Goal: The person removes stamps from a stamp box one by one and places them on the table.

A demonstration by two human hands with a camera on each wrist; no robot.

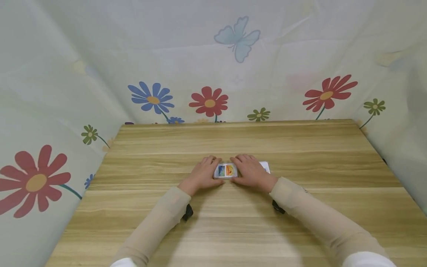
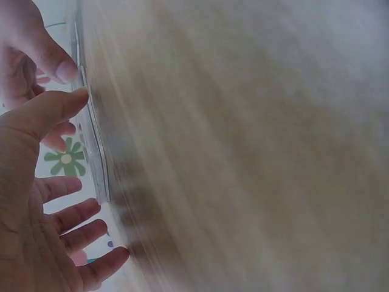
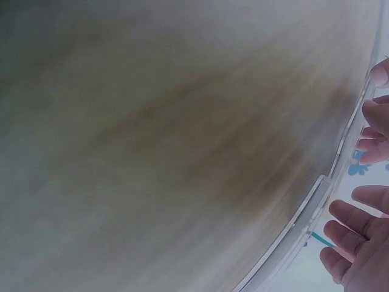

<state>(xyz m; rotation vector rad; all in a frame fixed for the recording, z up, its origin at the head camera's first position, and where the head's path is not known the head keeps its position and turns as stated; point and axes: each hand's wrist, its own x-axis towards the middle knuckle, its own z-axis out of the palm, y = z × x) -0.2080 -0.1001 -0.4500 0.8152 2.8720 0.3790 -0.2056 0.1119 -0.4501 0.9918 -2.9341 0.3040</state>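
A small flat clear-edged case point(image 1: 216, 172) lies on the table between both hands, with a blue-and-green picture and an orange picture point(image 1: 231, 170) on its top. My left hand point(image 1: 201, 175) holds its left end, thumb at the near edge and fingers at the far edge. My right hand point(image 1: 252, 172) spans the case the same way farther right, covering part of it. A white flat piece point(image 1: 265, 165) shows beyond the right hand. In the right wrist view, a thicker clear-sided piece point(image 3: 292, 237) lies beside the thin case edge point(image 3: 349, 143).
The wood-grain table point(image 1: 233, 222) stretches around the hands on all sides. A pale curtain with printed flowers point(image 1: 208, 103) and a butterfly point(image 1: 237, 39) hangs behind the table and along both sides. Dark wrist-worn devices point(image 1: 188, 212) show under the sleeves.
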